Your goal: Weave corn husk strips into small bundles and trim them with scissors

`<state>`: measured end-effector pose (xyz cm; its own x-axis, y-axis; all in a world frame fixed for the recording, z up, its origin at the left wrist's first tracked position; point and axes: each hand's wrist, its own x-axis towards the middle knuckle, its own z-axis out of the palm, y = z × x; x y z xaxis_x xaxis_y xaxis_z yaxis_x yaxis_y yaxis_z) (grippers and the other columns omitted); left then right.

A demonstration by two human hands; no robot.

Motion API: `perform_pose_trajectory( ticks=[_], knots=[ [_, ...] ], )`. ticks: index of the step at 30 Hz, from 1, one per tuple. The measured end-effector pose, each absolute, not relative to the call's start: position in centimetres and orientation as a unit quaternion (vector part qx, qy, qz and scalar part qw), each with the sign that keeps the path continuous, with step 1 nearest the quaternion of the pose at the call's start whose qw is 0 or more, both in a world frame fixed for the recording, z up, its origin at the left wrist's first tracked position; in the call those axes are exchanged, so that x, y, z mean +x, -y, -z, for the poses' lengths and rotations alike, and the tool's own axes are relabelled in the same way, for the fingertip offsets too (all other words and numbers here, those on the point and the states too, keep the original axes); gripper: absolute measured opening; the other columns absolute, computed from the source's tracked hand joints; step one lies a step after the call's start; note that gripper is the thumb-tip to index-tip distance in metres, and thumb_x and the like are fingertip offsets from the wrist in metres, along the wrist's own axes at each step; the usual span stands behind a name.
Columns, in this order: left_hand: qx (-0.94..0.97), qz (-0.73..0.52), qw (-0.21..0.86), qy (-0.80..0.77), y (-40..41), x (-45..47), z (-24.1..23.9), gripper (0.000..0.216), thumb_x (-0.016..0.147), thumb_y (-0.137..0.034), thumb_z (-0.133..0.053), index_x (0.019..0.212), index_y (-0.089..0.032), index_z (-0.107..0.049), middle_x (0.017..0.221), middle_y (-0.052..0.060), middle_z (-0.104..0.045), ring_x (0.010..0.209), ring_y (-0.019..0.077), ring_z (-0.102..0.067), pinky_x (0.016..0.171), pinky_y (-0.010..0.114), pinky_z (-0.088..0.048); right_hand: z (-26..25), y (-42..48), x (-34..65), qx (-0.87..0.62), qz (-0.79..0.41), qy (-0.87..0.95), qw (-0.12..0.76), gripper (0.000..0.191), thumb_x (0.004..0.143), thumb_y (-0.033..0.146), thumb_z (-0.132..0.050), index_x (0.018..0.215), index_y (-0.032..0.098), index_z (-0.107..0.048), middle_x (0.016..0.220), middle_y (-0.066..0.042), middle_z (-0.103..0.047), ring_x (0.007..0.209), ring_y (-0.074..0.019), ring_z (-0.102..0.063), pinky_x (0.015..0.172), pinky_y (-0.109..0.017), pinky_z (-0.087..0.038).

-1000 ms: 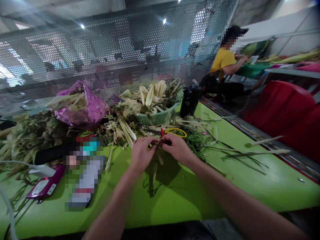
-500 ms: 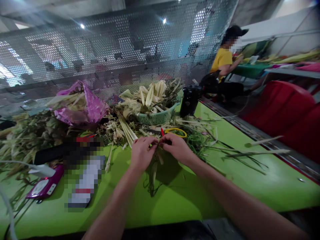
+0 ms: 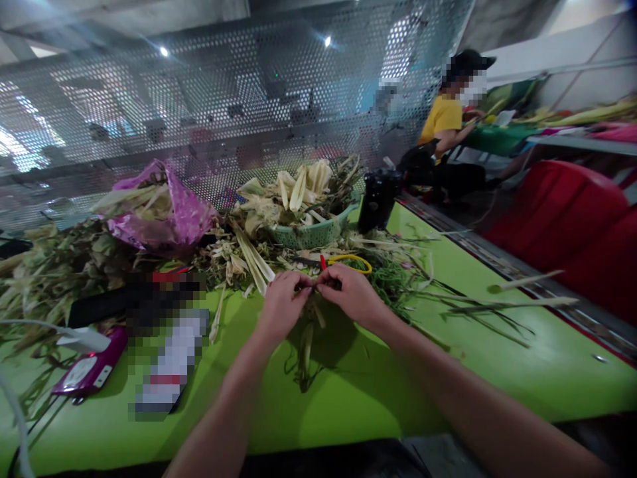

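My left hand (image 3: 284, 300) and my right hand (image 3: 350, 292) meet fingertip to fingertip over the green table (image 3: 348, 405). Both are pinched closed on a small piece of dried plant, perhaps corn husk; its top is hidden by the fingers. Below them hangs or lies a pale dried husk strip (image 3: 306, 348) with thin dark strands at its lower end. Just beyond my right hand lie yellow-handled scissors (image 3: 361, 260), with a red-tipped item (image 3: 323, 263) beside them. A tangle of green strands (image 3: 391, 275) is to the right of that hand.
Behind stand a green basket (image 3: 313, 236) of husks, a pink bag (image 3: 186, 219) and a black container (image 3: 378, 202). Dried leaves (image 3: 44, 272) and a purple power bank (image 3: 92, 365) with cables are at left. Loose stalks (image 3: 517, 304) cross the right edge near a red chair (image 3: 562, 219). A person (image 3: 445, 123) sits beyond.
My fingertips have shifted slightly while staying pinched together at the same spot. The seated person in yellow has moved their head and hands a little.
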<state>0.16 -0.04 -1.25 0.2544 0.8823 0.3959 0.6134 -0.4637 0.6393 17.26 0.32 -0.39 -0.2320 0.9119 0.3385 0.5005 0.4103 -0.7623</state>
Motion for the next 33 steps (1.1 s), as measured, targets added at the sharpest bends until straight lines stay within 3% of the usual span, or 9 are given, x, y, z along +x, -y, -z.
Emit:
perform_pose_trajectory(
  ticks=[11,33],
  knots=[
    [0.635,-0.386,0.486,-0.459,-0.02,0.03,0.92,0.008,0.078,-0.02,-0.057,0.085,-0.015,-0.057,0.077,0.0,-0.057,0.07,0.0109,-0.051,0.067,0.023,-0.041,0.56,-0.49,17.43,-0.469,-0.298,0.724,0.408,0.008,0.077,0.024,-0.059,0.074,0.017,-0.062,0.073,-0.001,-0.058,0.067,-0.0135,-0.05,0.062,-0.025,-0.039],
    [0.636,-0.425,0.465,-0.446,-0.27,0.49,1.04,0.01,0.075,-0.022,-0.062,0.081,-0.015,-0.058,0.075,-0.001,-0.059,0.07,0.0113,-0.053,0.07,0.025,-0.042,0.35,-0.21,17.25,-0.469,-0.522,0.568,0.43,0.02,0.071,0.035,-0.068,0.073,0.017,-0.06,0.061,0.003,-0.053,0.053,-0.0089,-0.043,0.051,-0.022,-0.035]
  ],
)
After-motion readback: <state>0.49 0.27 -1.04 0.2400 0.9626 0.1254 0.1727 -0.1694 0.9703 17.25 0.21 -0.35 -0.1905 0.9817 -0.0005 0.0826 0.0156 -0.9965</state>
